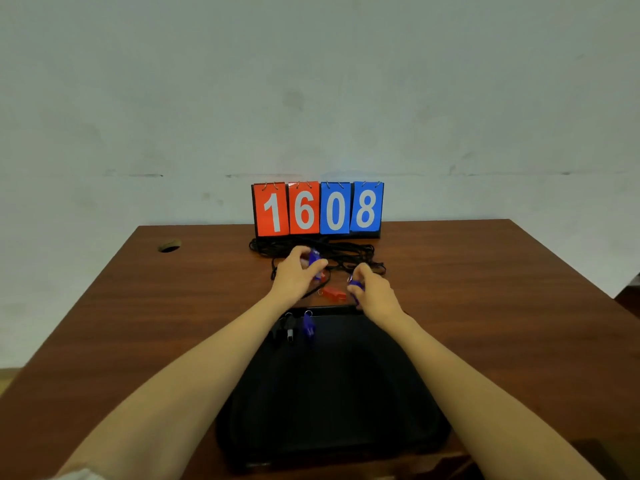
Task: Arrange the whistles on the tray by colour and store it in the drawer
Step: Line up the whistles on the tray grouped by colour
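A flip scoreboard (318, 202) at the far edge of the table (485, 271) carries 4 large white digits, each on its own ring-hung card. From left to right, 1 and 6 are on the 2 red cards (294, 194), and 0 and 8 on the 2 blue cards (358, 194). Side by side they read 1608.

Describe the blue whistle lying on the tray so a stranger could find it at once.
Find the black tray at the near edge of the brown table. Look in its far left corner. The blue whistle is the rightmost there, next to a black whistle; it is the only blue one on the tray.
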Action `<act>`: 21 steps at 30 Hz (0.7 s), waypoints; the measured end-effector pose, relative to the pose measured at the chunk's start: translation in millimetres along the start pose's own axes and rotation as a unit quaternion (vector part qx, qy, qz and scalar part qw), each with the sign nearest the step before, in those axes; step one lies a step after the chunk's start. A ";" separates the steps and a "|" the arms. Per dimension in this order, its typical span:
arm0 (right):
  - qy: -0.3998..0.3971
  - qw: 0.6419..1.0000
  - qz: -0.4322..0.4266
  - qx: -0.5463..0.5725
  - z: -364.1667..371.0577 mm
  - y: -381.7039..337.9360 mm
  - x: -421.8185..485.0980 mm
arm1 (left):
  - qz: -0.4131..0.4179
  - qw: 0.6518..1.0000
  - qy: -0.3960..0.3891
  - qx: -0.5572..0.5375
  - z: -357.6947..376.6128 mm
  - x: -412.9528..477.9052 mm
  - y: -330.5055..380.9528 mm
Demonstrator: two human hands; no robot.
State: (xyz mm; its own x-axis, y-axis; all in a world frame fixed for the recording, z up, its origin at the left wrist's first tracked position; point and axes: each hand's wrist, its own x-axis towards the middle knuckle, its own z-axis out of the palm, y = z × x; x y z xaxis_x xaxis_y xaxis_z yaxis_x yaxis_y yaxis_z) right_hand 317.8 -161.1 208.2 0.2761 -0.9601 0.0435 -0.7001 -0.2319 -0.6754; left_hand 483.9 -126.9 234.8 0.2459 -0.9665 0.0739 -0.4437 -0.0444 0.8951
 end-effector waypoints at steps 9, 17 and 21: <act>-0.079 0.990 0.092 -0.078 37.6 -6.6 -31.1 | -0.041 0.974 -0.047 0.220 -20.7 -50.5 -41.3; -0.070 0.993 0.082 -0.057 56.8 -12.6 -29.4 | 0.023 0.952 -0.073 0.296 -23.2 -55.0 -46.8; -0.139 0.985 0.081 -0.062 45.8 -11.0 -25.8 | 0.051 0.915 -0.085 0.391 -15.1 -54.1 -47.6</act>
State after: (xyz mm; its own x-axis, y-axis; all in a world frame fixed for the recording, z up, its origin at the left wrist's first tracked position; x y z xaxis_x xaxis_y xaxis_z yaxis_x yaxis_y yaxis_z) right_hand 348.5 -126.7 180.8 0.3122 -0.9102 -0.2722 -0.8199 -0.1134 -0.5612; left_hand 504.7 -68.7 194.8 0.0605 -0.9981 0.0108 -0.9544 -0.0547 0.2935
